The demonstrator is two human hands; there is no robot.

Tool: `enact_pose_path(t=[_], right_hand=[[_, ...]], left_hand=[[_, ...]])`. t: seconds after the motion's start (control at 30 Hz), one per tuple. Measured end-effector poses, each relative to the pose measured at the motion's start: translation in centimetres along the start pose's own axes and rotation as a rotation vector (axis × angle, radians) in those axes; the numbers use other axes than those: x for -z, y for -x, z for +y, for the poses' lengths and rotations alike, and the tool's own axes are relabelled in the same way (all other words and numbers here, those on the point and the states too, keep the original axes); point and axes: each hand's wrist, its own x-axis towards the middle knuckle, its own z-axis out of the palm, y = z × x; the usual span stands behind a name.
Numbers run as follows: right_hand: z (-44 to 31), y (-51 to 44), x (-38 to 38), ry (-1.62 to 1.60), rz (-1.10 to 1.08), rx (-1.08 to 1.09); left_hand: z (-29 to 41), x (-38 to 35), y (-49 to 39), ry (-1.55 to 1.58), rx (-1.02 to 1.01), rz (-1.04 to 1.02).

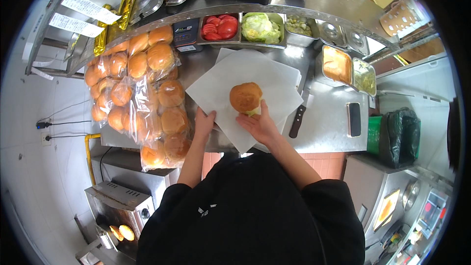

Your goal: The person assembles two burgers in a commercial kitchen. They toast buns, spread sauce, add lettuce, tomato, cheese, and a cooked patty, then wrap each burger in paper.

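Note:
A burger in a round bun, with a bit of lettuce showing at its lower edge, rests on white wrapping paper sheets fanned on the steel worktop. My right hand is spread palm up against the burger's lower right edge, over the paper; whether it bears any weight cannot be told. At the left edge of the stack, my left hand has its thumb on the paper and its fingers partly hidden, pinching the sheets. A knife with a dark riveted handle lies right of the paper.
Bagged buns fill the worktop's left side. Behind stand a scale and steel pans of sliced tomato, lettuce and pickles. Sauce containers and a phone are at right. A steel shelf overhangs the back.

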Motion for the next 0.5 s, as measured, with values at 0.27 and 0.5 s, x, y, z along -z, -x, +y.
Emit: enact_pose_path(t=[0.27, 0.5], right_hand=[[-1.4, 1.4, 1.5, 0.374, 0.124, -0.027], [-2.8, 7.3, 5.2, 0.89, 0.176, -0.174]], left_hand=[[0.7, 0.2, 0.5, 0.072, 0.045, -0.046], [-0.1, 0.5, 0.0, 0.321, 0.133, -0.135]])
